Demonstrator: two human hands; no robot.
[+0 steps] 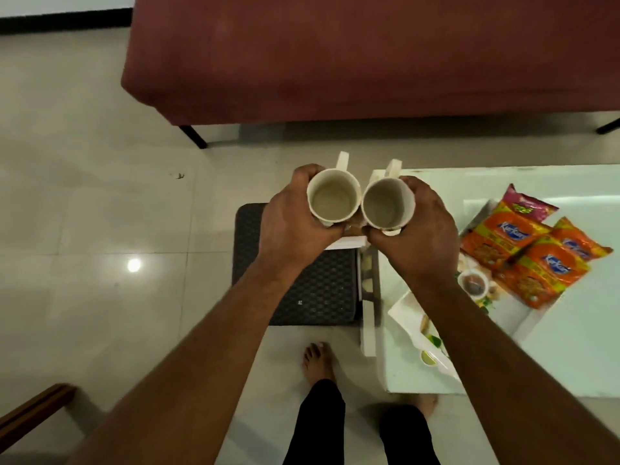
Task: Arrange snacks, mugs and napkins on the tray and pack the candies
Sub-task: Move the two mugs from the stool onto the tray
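I hold two empty white mugs side by side in the air, rims touching, handles pointing away from me. My left hand (292, 223) grips the left mug (332, 199) around its body. My right hand (419, 226) grips the right mug (385, 204) the same way. Both mugs hang over the left end of the white table (587, 357). To the right, several orange snack packets (536, 253) lie on a white printed tray (533, 317) on the table. Napkins and candies are not clearly visible.
A dark woven stool (315, 290) stands on the tiled floor under my hands, beside the table's left edge. A dark red bench (369, 55) spans the back. My bare feet (317, 359) are below. A wooden piece (30, 414) sits at the lower left.
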